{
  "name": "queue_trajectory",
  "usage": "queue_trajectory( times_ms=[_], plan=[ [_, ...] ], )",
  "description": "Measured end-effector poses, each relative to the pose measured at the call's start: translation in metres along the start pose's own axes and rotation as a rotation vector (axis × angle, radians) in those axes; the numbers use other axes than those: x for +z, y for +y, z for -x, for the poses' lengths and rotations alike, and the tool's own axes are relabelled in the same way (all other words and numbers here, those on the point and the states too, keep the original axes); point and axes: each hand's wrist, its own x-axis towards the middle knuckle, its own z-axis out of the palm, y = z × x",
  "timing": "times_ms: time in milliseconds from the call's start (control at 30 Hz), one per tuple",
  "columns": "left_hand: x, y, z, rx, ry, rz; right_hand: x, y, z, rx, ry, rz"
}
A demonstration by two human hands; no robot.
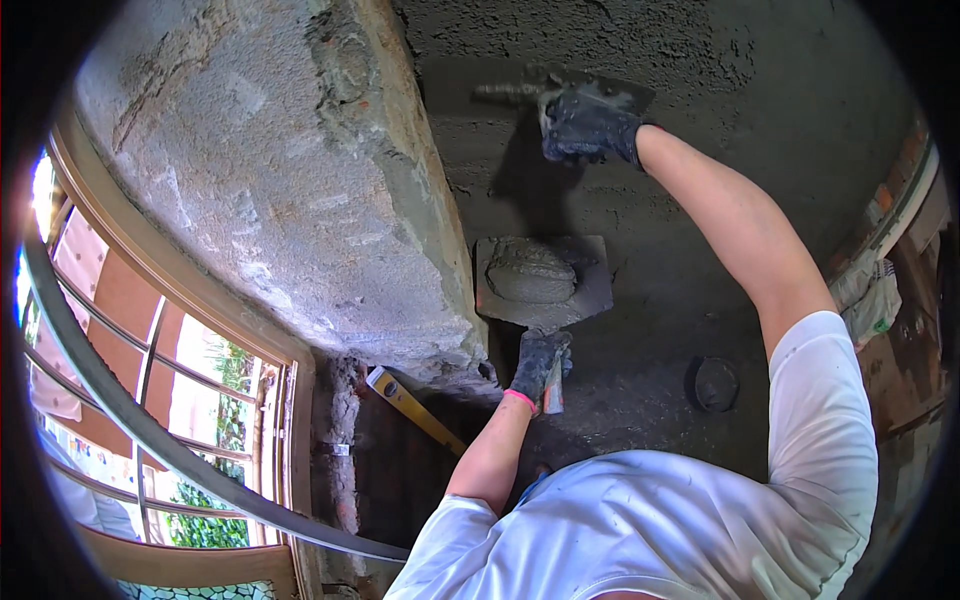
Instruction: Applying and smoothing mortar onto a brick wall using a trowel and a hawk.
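The person's gloved right hand grasps a plastering trowel at the rendered wall, twelve o'clock from the hawk bearing mortar, which the gloved left hand grips; at that hand's eight o'clock slants a yellow spirit level.

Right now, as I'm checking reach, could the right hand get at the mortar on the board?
Probably yes, with its trowel: the left hand holds the board nearby, and nothing visible blocks the mortar.
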Motion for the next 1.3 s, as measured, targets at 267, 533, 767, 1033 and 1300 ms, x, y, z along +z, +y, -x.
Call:
queue_trajectory(
  times_ms=[267, 533, 767, 1033, 1300],
  plan=[
    [0.001, 0.004, 0.014, -0.005, 0.004, -0.021, 0.085, 0.045, 0.030, -0.292, 0.469, 0.449],
    [0.003, -0.004, 0.012, -0.016, -0.038, 0.003, 0.051, 0.028, -0.004, -0.542, 0.410, 0.436],
    [0.005, -0.002, 0.014, 0.016, -0.032, -0.062, -0.004, 0.037, -0.044, -0.835, 0.100, -0.374],
    [0.004, 0.003, 0.012, 0.028, -0.053, -0.038, -0.035, 0.042, 0.001, -0.262, 0.805, 0.577],
    [0.033, 0.023, 0.025, 0.078, -0.006, -0.035, 0.162, 0.101, 0.142, -0.303, 0.259, 0.324]
  ],
)
